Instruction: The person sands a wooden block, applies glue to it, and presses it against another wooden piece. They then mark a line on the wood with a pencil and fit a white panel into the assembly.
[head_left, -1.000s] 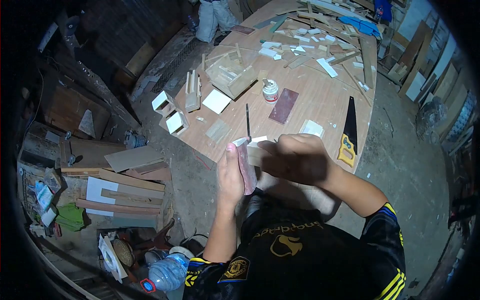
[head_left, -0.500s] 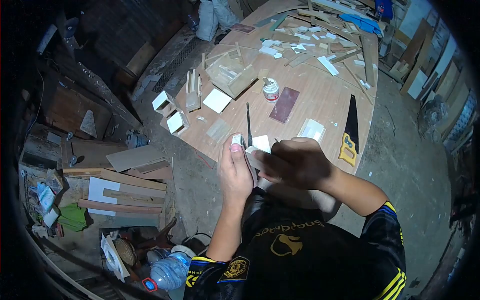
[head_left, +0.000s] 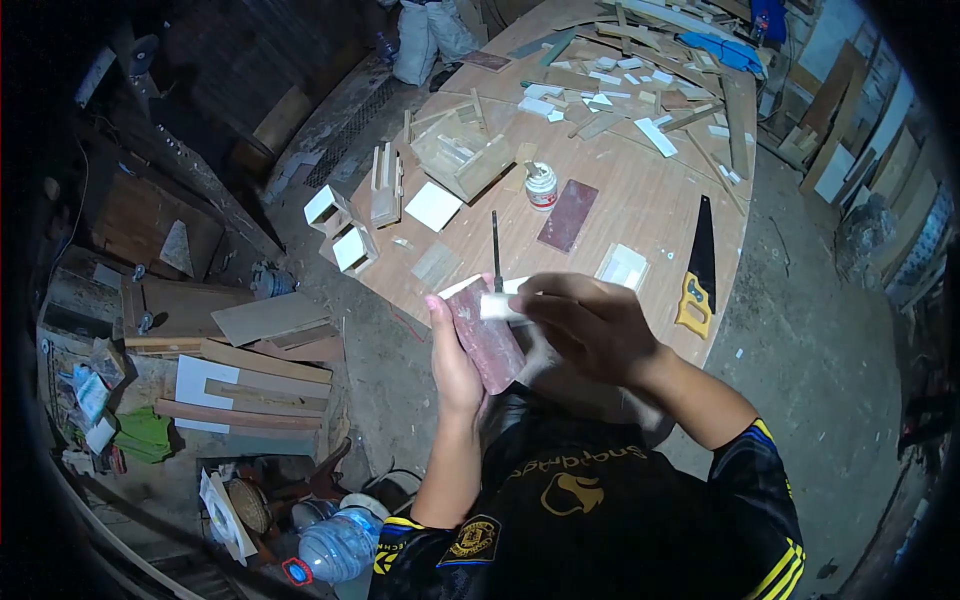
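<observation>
At table (head_left: 640, 200), left grip (head_left: 458, 372) around 1 reddish block (head_left: 488, 345), right grip (head_left: 600, 335) (knuckles up) pinching white piece (head_left: 498, 307)

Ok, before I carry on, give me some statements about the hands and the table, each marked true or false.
1. The left hand holds a reddish block. True.
2. The right hand holds a small pale piece. True.
3. The white jar stands beside a dark red board. True.
4. The handsaw lies left of the white jar. False: it lies to the right.
5. The blue cloth lies on the floor. False: it lies at the far end of the table.
</observation>
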